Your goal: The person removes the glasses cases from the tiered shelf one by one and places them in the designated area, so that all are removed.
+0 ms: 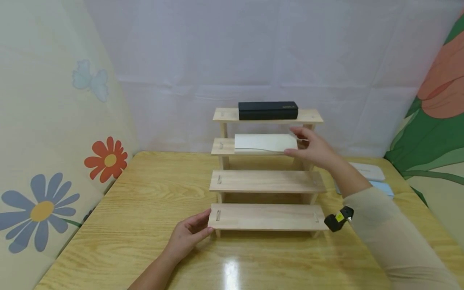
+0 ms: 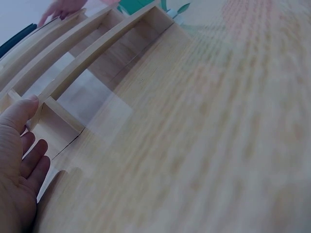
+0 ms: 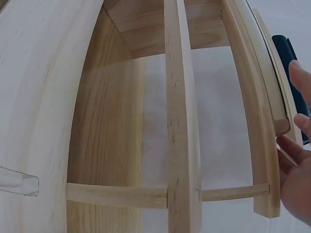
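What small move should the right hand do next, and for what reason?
Perhaps ease the right hand gently back from the white case: it already seems to rest lengthwise along the second shelf from the top, and the hand is only at its right end.

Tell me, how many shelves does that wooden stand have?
4: the top shelf under the black case, the second shelf under the white case, the third shelf below that, and the bottom shelf in front. None looks hidden.
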{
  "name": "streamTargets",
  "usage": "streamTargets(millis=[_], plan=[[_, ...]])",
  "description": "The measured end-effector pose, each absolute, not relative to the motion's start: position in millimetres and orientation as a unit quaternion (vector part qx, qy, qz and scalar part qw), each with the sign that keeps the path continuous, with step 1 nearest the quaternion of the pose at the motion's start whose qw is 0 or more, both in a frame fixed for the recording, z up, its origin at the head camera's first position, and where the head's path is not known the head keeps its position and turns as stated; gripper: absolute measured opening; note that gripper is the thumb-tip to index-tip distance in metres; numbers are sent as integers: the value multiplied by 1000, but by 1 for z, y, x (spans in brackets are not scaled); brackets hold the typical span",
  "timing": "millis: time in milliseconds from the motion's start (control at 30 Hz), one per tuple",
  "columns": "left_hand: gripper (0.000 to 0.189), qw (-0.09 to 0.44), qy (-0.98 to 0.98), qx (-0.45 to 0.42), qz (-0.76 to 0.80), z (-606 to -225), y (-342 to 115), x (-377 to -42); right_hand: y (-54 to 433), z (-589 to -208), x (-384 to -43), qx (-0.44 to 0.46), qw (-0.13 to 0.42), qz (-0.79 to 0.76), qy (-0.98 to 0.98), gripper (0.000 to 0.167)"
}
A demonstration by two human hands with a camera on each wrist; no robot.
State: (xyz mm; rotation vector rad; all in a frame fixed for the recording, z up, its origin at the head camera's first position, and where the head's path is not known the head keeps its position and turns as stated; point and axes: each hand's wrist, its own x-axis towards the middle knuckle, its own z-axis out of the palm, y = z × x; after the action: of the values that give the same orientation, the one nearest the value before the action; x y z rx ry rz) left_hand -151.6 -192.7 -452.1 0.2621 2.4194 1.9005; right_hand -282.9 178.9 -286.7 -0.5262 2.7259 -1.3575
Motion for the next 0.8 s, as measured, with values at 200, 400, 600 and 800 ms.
streamTargets(millis=[200, 400, 600, 800], plan=[[55, 27, 783, 80, 616, -452, -193, -151, 176, -289, -288, -169, 27, -438, 882, 81], [55, 28, 781, 80, 619, -452, -193, -150, 172, -289, -291, -171, 28, -414, 894, 82], [55, 26, 782, 79, 617, -451, -192, -150, 167, -288, -295, -180, 23, -388, 903, 79], [55, 27, 783, 75, 616, -451, -192, -151, 160, -287, -298, -179, 11, -363, 915, 80]])
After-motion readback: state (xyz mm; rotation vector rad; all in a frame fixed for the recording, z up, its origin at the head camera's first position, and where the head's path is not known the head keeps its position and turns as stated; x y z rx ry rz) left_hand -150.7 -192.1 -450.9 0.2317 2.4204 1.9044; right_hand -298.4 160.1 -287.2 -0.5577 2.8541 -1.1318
